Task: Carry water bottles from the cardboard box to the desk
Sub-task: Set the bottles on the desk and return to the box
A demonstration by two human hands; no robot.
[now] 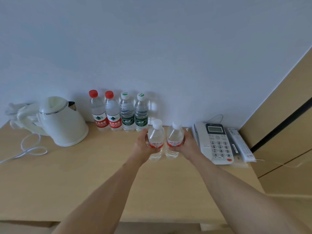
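Holding two bottles (156, 141) above desk (101, 174)

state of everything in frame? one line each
Left hand: grips small white-capped plastic bottle, capped.
Right hand: grips second small white-capped plastic bottle, capped.
Two red-capped bottles: upright, capped.
Two green-labelled bottles: upright, capped.
White electric kettle: lid shut.
White desk phone: handset cradled.

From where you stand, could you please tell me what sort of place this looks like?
Probably a hotel room or a small office: a wooden desk against a plain wall holds an electric kettle, a desk phone and a row of water bottles.
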